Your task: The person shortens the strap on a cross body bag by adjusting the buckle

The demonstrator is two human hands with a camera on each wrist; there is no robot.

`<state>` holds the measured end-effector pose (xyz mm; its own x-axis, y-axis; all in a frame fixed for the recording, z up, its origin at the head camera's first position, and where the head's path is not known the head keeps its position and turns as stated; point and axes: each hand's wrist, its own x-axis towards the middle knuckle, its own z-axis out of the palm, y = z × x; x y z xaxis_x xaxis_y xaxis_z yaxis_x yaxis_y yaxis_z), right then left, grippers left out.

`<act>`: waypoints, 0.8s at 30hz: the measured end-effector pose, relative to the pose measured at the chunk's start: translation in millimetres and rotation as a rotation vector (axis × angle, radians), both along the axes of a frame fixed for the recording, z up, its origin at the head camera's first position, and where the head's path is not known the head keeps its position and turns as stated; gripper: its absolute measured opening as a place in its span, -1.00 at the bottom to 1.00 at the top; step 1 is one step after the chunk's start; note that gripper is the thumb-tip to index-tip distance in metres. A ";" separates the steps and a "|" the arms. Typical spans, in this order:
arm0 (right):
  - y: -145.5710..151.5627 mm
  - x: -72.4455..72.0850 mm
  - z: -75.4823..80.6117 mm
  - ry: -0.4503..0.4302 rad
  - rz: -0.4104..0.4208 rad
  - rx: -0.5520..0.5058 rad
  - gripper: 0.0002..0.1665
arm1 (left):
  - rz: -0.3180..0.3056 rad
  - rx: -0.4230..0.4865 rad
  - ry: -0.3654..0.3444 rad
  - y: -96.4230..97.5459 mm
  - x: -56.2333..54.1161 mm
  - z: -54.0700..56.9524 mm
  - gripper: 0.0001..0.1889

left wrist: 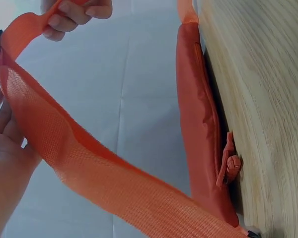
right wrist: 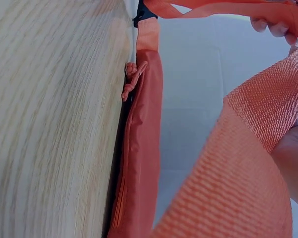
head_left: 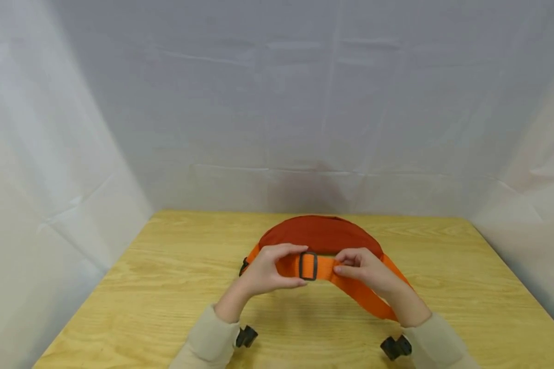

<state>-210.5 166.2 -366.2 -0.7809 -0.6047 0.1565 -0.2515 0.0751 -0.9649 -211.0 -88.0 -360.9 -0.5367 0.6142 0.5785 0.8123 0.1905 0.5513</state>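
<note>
A dark red waist bag (head_left: 320, 234) lies on the table, its orange webbing strap (head_left: 367, 297) raised in front of it. My left hand (head_left: 270, 269) holds a black slide buckle (head_left: 308, 266) on the strap, thumb below and fingers above its frame. Just to the right, my right hand (head_left: 367, 269) pinches the strap between thumb and fingers. In the left wrist view the strap (left wrist: 89, 158) runs from the left hand down towards the bag (left wrist: 198, 124). A knotted zipper pull (right wrist: 132, 79) hangs from the bag in the right wrist view.
The wooden table (head_left: 157, 287) extends around the bag on all sides. Pale sheeting (head_left: 304, 113) closes off the back and both sides. A black side-release buckle (head_left: 244, 266) sits at the bag's left end. Small black devices (head_left: 395, 348) are by both wrists.
</note>
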 end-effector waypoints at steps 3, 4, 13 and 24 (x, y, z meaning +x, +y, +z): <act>-0.9 0.8 0.3 -0.029 -0.003 -0.006 -0.85 | -0.022 0.031 -0.002 -0.1 1.1 -0.2 -0.47; -1.2 1.1 0.5 -0.030 -0.007 -0.004 -0.85 | -0.031 0.039 0.001 0.3 3.7 3.5 -0.48; -1.5 1.8 1.2 0.024 -0.009 -0.045 -0.87 | -0.050 0.028 0.051 0.5 10.6 15.7 -0.51; -2.0 1.1 1.8 -0.017 -0.029 -0.079 -0.87 | -0.031 0.019 0.102 0.5 0.1 1.2 -0.51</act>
<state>-209.4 164.2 -364.4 -0.8006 -0.5684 0.1893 -0.2340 0.0058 -0.9722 -210.8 -87.6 -359.7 -0.4551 0.6179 0.6411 0.8698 0.1542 0.4688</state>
